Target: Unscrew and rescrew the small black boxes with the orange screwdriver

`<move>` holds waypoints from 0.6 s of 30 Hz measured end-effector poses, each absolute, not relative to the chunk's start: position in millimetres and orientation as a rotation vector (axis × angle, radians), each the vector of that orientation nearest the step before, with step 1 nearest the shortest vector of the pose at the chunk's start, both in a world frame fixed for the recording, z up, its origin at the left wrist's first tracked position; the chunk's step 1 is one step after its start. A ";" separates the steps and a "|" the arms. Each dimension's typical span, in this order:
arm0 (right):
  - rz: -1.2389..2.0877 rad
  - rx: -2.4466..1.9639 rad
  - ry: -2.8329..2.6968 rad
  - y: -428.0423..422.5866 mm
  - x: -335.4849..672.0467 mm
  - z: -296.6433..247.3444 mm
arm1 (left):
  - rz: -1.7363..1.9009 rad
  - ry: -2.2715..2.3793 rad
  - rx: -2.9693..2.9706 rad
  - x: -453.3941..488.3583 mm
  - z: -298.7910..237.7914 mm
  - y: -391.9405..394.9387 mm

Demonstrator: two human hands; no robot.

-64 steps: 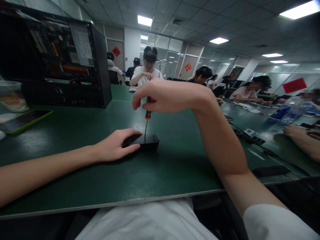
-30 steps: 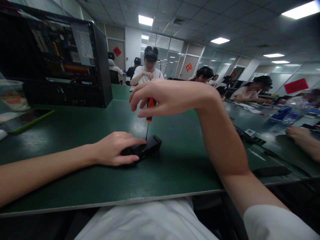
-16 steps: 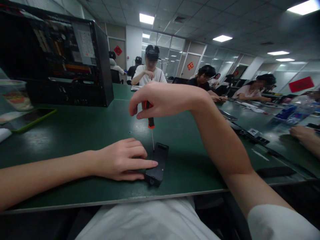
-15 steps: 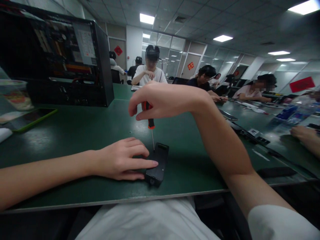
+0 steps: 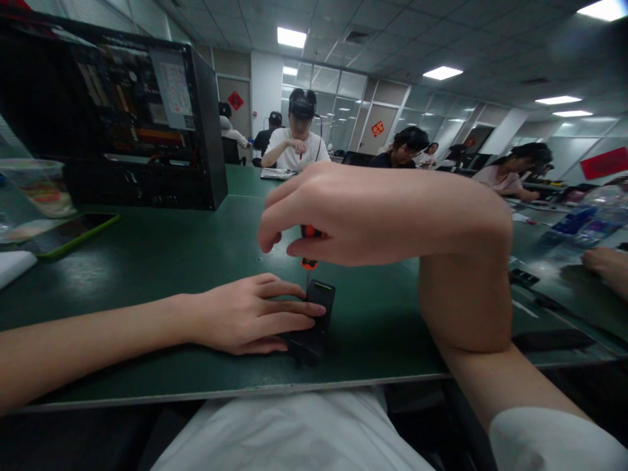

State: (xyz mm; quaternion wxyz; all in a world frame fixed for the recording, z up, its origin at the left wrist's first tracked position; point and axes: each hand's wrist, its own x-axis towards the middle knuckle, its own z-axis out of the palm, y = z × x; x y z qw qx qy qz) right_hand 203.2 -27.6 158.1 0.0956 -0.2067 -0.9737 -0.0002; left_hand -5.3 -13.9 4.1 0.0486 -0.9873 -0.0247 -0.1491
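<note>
A small black rectangular device (image 5: 321, 327) lies near the front edge of the green table. My left hand (image 5: 262, 314) rests on the table from the left, its fingers stretched out and two of them lying across the device. Above it, my right hand (image 5: 338, 212) is bent at the wrist, fingers curled round the handle of a black and orange screwdriver (image 5: 309, 263). The shaft points down at the far left part of the device. My left fingers hide where its tip ends, and my right hand covers most of the handle.
An open black computer case (image 5: 206, 131) stands back left. Before it are a phone with a green edge (image 5: 73, 239) and a clear plastic cup (image 5: 46, 190). A person (image 5: 297, 140) sits opposite. Bottles (image 5: 589, 212) and another person's hand (image 5: 608, 268) are at the right.
My right hand and the screwdriver have moved a little right and lower, with the wrist bent more sharply. My left fingers have shifted further across the device.
</note>
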 end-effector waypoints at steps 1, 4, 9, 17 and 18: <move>-0.102 -0.567 -2.975 -29.8 205.4 160.6 | -0.432 -0.077 -3.016 -4.6 5.3 -14.9; -0.262 -0.500 -3.088 -35.2 211.3 166.7 | -0.339 -0.119 -3.050 -0.8 8.5 -17.0; -0.345 -0.506 -3.069 -33.9 212.3 165.7 | -0.275 -0.167 -2.993 4.9 8.2 -14.6; -0.274 -0.579 -3.041 -35.3 204.4 163.7 | -0.357 -0.158 -2.963 8.3 8.7 -13.9; -0.265 -0.561 -3.040 -36.9 203.3 163.7 | -0.361 -0.160 -2.954 8.5 8.8 -14.2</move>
